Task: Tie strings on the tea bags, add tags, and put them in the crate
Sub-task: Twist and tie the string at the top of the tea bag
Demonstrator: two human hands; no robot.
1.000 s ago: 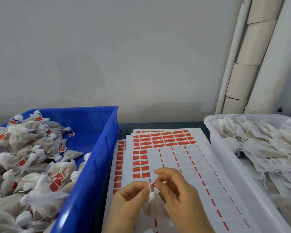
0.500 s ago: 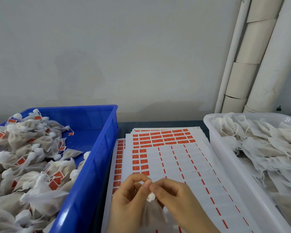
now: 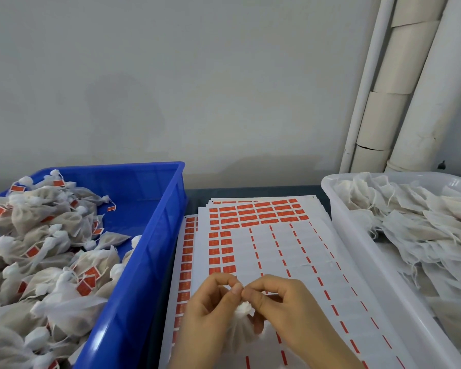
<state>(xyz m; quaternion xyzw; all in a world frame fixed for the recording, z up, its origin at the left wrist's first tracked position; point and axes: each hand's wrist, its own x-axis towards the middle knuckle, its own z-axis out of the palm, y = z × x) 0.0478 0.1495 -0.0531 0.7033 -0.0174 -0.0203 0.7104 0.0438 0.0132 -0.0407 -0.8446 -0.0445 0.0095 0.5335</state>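
Together, both hands, left hand and right hand, pinch the tea bag at its gathered neck above the tag sheets.

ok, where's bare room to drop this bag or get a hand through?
In the crate, the far right corner floor is bare, between the bag pile and the far wall. The peeled part of the sheets, between the red tags and the white bin, is free. The bin is packed; the table strip behind the sheets is narrow.
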